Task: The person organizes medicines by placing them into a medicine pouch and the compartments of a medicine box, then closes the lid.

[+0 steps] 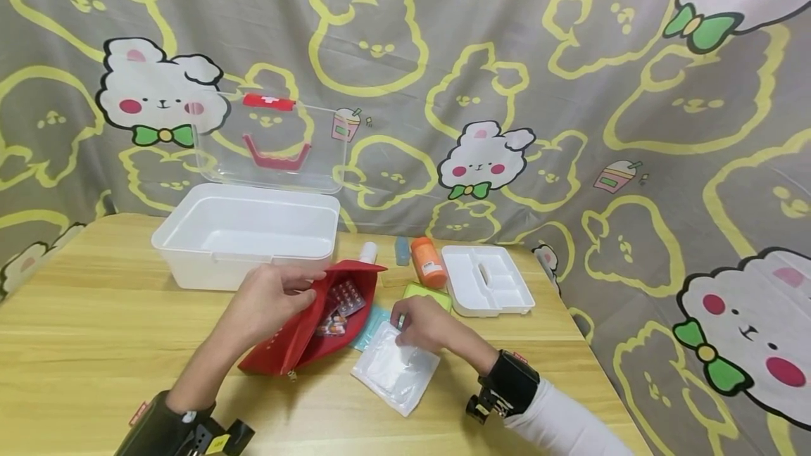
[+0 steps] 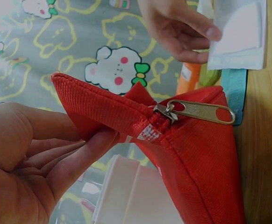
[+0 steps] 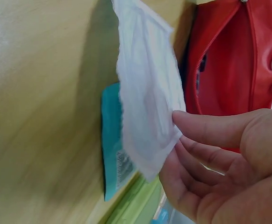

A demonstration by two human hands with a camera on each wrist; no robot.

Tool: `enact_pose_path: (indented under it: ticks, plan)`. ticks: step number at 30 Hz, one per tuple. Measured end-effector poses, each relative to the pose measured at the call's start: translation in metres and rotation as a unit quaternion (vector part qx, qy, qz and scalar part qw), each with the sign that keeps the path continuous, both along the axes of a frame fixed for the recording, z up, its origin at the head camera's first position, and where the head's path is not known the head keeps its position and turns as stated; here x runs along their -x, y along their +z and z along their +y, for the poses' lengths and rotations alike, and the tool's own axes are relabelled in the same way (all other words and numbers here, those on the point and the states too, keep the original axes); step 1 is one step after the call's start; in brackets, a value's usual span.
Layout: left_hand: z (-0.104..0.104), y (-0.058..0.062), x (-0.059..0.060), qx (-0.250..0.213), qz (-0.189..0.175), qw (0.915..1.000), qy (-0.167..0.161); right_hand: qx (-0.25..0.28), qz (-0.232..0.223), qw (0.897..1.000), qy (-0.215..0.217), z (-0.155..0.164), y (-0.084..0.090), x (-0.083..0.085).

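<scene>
My left hand (image 1: 269, 301) pinches the upper edge of a red zippered pouch (image 2: 196, 154), whose mouth gapes. Inside the pouch, blister packs of pills (image 1: 346, 298) show in the head view. A metal zipper pull (image 2: 201, 111) hangs at the near end of the zip. Between thumb and fingers, my right hand (image 1: 426, 326) holds a flat white packet (image 3: 147, 88) by its edge, to the right of the pouch. Below that packet, a teal packet (image 3: 111, 140) lies on the table, partly covered in the head view.
Behind the pouch stands a white box (image 1: 253, 269) with its clear lid (image 1: 323, 139) raised. An orange bottle (image 1: 429, 262), a green case (image 1: 437, 293), a white bottle (image 1: 368, 252) and a white divided tray (image 1: 465, 301) sit toward the back of the wooden table (image 1: 82, 315).
</scene>
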State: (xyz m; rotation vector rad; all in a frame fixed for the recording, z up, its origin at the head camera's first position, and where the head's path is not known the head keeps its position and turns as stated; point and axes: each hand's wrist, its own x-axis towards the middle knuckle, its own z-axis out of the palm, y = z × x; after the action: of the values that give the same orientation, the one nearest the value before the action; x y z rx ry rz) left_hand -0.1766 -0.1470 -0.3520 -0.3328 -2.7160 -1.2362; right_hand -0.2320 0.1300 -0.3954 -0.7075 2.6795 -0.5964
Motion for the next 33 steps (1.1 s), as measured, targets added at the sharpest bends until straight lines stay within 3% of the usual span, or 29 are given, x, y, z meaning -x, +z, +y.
enact_pose_path:
  ticks: [13,26,33]
  plan:
    - [0.001,0.001,-0.002,-0.008,-0.005,1.0000,-0.001,-0.006,-0.018,1.000,-0.012,0.006,0.002,-0.003]
    - [0.001,0.000,-0.002,0.000,0.006,1.0000,-0.001,0.036,-0.082,0.995,-0.032,0.006,0.011,-0.008]
    - [0.000,0.000,-0.001,-0.001,0.004,1.0000,-0.001,0.080,-0.087,0.993,-0.026,0.009,0.013,-0.005]
